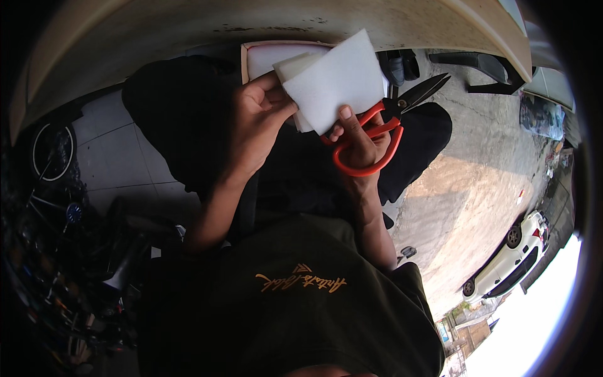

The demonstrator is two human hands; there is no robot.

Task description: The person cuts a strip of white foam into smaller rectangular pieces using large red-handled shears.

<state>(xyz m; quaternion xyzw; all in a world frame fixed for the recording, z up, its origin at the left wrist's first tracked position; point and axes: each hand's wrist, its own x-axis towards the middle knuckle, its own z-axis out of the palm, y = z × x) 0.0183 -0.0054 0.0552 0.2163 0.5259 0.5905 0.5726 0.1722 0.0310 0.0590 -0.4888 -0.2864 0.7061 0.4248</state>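
A few square white sheets (336,81), soft and foam-like, are held together above my lap. The front sheet is bright white; slightly creamier ones peek out behind its left side. My left hand (260,110) has its fingers closed at the left edge of these sheets, with some fingertips hidden behind them. Pressing its thumb onto the lower front of the white sheet, my right hand (364,141) also keeps hold of scissors (391,119). Their red looped handles hang around the hand, and the dark blades point up and to the right.
Behind the sheets is a box-like thing (244,63) with a tan rim and pale inside. A curved beige surface (188,28) crosses the top. Dark shoes (402,66) sit beyond the scissors. A parked white car (510,261) stands at right; cluttered dark items (69,295) fill the left.
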